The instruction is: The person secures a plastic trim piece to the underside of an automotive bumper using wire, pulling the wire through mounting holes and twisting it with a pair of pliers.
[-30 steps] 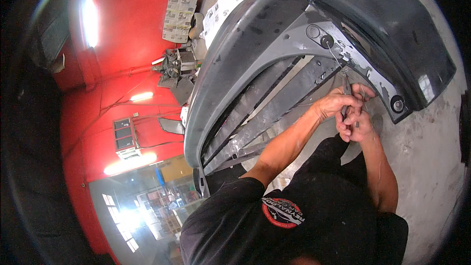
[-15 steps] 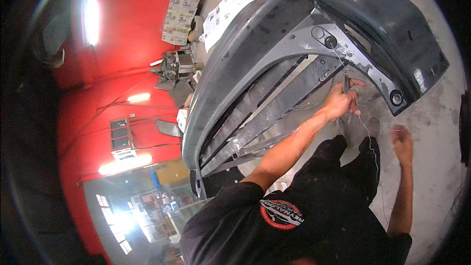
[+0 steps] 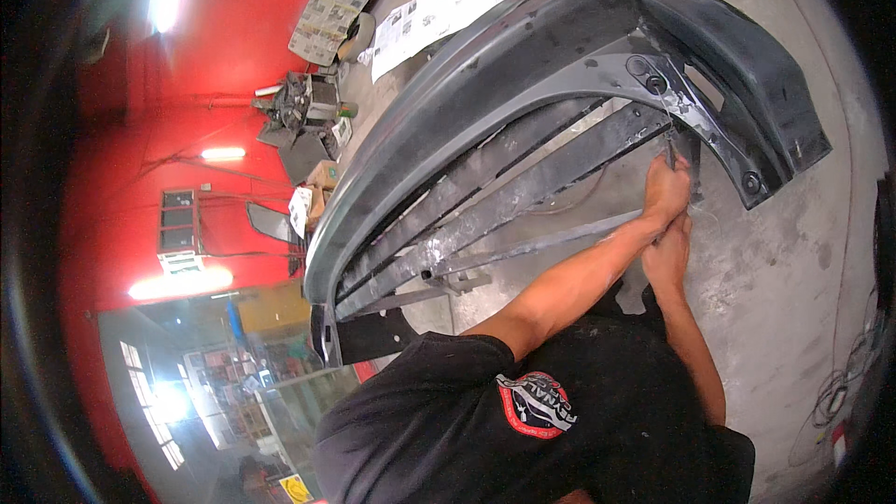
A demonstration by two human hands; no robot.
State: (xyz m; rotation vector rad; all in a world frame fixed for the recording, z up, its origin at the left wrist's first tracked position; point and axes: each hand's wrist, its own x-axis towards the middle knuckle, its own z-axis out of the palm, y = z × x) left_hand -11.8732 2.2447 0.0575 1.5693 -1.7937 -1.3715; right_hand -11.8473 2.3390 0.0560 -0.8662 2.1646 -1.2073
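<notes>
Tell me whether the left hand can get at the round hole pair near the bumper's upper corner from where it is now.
Probably yes. The left hand is already up at the bumper, just below the round holes, with nothing visible between them. The right hand sits lower, out of the way.

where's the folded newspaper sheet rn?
In the head view, the white printed newspaper sheet lies on the grey concrete floor at top centre, just beyond the upper edge of the dark grey plastic car bumper, right of another newspaper.
</notes>
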